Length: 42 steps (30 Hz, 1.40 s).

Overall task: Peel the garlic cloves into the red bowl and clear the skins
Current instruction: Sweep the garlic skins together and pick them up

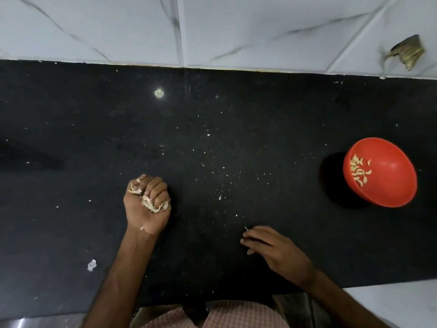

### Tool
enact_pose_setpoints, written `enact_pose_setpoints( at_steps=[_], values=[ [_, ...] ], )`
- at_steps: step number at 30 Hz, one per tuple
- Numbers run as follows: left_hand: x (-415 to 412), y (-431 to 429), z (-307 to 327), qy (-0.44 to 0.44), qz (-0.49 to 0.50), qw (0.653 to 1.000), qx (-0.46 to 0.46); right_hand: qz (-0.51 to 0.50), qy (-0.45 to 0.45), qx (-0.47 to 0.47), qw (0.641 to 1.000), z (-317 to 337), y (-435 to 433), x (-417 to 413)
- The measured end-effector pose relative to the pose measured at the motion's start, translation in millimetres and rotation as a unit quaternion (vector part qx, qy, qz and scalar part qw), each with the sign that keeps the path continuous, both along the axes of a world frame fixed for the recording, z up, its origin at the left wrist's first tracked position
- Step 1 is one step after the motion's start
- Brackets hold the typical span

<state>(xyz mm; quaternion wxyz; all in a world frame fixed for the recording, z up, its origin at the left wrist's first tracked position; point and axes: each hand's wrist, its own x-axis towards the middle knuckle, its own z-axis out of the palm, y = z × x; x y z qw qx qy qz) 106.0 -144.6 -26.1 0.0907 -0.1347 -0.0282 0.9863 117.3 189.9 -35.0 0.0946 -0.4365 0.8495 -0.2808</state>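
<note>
Inside curled left hand [142, 217], garlic skins [151, 205] half hidden. Right hand [272, 249] fingers bent on black counter [71, 138], hold unclear. Red bowl [390, 185] holds peeled cloves [359, 172].

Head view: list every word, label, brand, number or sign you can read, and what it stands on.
None. No readable text anywhere: the red bowl, black counter, white wall tiles and checked cloth are all unmarked, as are the skins in the left hand.
</note>
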Motion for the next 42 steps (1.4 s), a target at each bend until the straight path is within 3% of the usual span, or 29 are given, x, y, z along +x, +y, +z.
enact_pose_setpoints(
  at_steps=[4, 10, 16, 21, 26, 35, 38, 40, 42],
  values=[
    [7.8, -2.2, 0.2, 0.005, -0.003, 1.000, -0.007, -0.083, -0.013, -0.080, 0.993, -7.4, -20.7, -11.2],
    [27.7, -16.8, 12.4, -0.002, 0.028, 0.999, -0.038, -0.202, -0.010, -0.118, 0.972, -13.2, -100.9, -48.0],
    [87.9, -55.6, 44.4, -0.021, 0.147, 0.985, -0.092, -0.099, 0.052, -0.077, 0.991, -21.3, -135.5, -36.3],
    [177.8, -80.3, 52.9, -0.044, 0.256, 0.962, -0.087, 0.043, -0.001, -0.128, 0.991, -23.9, -237.8, 31.6],
    [262.1, -71.8, 45.2, -0.074, 0.320, 0.941, -0.087, 0.111, -0.040, -0.152, 0.981, -28.5, -303.6, 82.1],
    [323.2, -46.9, -4.7, -0.073, 0.363, 0.927, -0.050, 0.155, 0.080, -0.154, 0.973, -17.7, -309.9, 110.4],
    [329.7, -50.9, -38.9, -0.083, 0.373, 0.924, -0.019, 0.122, -0.002, -0.188, 0.975, -25.2, -312.5, 135.6],
    [330.0, -54.0, -65.8, -0.077, 0.374, 0.924, 0.005, 0.069, -0.129, -0.223, 0.964, -23.7, -310.0, 165.9],
    [329.3, -59.3, -91.5, -0.078, 0.385, 0.919, 0.036, 0.003, -0.282, -0.236, 0.930, -26.3, -312.9, 205.2]
  ],
)
